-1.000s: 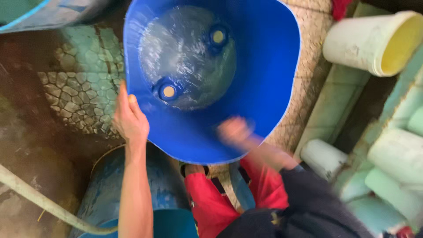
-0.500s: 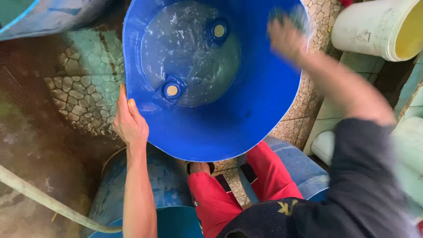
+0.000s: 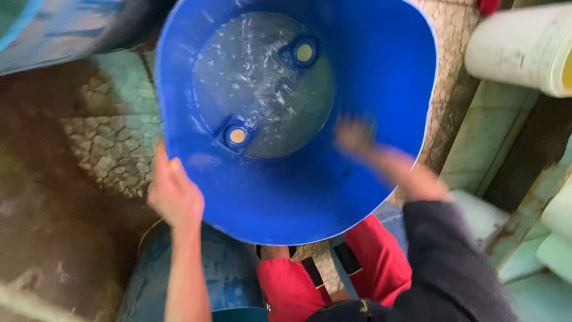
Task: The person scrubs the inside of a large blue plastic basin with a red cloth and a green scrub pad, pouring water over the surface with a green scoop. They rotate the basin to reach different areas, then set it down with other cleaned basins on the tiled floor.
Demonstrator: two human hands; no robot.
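A big blue plastic barrel (image 3: 286, 203) with its top cut open lies tilted toward me. Its wet base (image 3: 262, 89) carries two round capped bungs (image 3: 238, 136) (image 3: 304, 52). My left hand (image 3: 176, 197) grips the barrel's rim at the lower left, thumb over the edge. My right hand (image 3: 354, 136) is inside the barrel against the right inner wall. It is blurred by motion, so I cannot tell whether it holds anything. A dark sleeve (image 3: 453, 256) covers my right arm.
Another blue drum (image 3: 196, 280) stands under my left arm. Pale plastic pipes (image 3: 518, 48) lie stacked at the right. The wet, cracked tile floor (image 3: 113, 137) shows at the left, and a blue container (image 3: 53, 30) at the top left. Red shorts (image 3: 369, 262) show below.
My right hand swept from the barrel's near rim up to its far right rim, then back down to the right inner wall. My left hand has kept its hold on the rim.
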